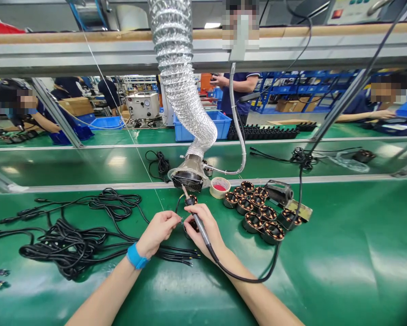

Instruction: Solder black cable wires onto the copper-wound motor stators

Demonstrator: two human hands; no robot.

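Observation:
My right hand point(206, 231) is wrapped round a soldering iron point(199, 224), its tip pointing up and away toward the fume extractor mouth point(188, 179). Under the fingers of that hand sits a motor stator point(191, 228), partly hidden. My left hand point(159, 231), with a blue wristband point(137, 257), is closed in a pinch beside it. A thin solder wire point(140, 156) runs down from a spool point(89, 13) to this hand. Just behind the iron another stator point(192, 199) is partly covered, with a black cable near it.
Coiled black cables point(70, 244) lie to the left, their stripped ends reaching below my hands. Several copper-wound stators point(252, 222) are grouped at right, near a metal iron holder point(280, 192) and a tape roll point(219, 187). A silver duct point(179, 68) hangs overhead. Other people work beyond the bench.

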